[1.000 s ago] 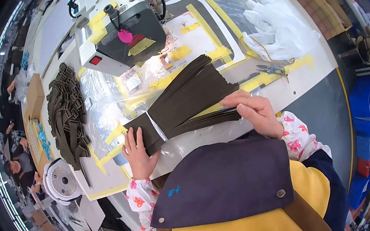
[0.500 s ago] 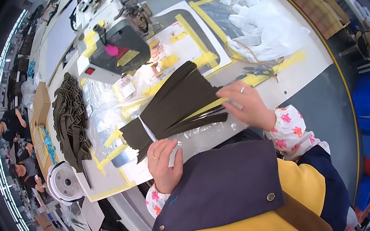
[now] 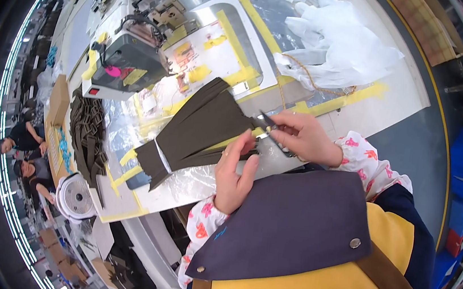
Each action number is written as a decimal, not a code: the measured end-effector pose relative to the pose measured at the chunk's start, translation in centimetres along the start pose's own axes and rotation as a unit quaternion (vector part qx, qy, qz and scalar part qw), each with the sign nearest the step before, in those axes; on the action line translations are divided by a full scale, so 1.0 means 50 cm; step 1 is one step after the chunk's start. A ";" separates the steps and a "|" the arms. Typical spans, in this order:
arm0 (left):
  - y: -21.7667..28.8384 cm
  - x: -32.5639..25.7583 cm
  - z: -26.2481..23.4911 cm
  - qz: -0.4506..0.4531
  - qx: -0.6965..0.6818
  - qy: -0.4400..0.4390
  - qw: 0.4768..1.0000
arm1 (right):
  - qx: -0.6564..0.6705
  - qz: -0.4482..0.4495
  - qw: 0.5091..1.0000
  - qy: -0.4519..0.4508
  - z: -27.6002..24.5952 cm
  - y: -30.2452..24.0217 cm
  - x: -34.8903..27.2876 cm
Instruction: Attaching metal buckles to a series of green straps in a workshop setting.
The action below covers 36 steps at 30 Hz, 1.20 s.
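Note:
A bundle of dark olive fabric strips [image 3: 202, 121] lies fanned out on the worktable, bound near its left end by a narrow white band [image 3: 163, 156]. In my right hand [image 3: 302, 138], just past the strips' right ends, is a small dark pair of thread snips [image 3: 269, 118]; the pointed tip shows beyond the fingers. My left hand [image 3: 235, 174] is raised at the near right corner of the bundle, fingers stretched and thumb apart. Its fingertips overlap the strip ends; whether they touch them I cannot tell.
A sewing machine [image 3: 130, 59] stands beyond the bundle. Dark straps with buckles [image 3: 87, 134] hang over the table's left side, near a white fan [image 3: 76, 196]. White crumpled plastic [image 3: 339, 48] lies at the far right. Two people sit far left.
My right hand has taken up the snips, which lay on the table near the yellow tape. My left hand has moved right and up to the strip ends. The view has shifted slightly.

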State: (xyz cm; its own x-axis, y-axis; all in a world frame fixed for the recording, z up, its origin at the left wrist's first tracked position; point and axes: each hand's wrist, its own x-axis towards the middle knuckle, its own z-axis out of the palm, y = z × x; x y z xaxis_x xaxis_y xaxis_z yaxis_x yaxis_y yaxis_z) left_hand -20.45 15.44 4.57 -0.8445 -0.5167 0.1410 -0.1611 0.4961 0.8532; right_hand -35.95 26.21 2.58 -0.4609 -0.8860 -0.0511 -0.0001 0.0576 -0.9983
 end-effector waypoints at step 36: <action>0.051 0.015 -0.088 0.175 0.230 0.152 0.945 | 0.071 -0.230 0.953 -0.184 0.064 -0.094 0.013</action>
State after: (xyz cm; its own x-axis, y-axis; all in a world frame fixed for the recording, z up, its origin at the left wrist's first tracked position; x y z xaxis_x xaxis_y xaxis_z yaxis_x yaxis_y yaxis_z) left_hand -19.26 13.24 9.06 -0.7123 -0.4073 0.5716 -0.1642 0.8885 0.4284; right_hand -33.39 23.89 7.16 -0.0986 -0.9052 0.4133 0.0040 -0.4157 -0.9095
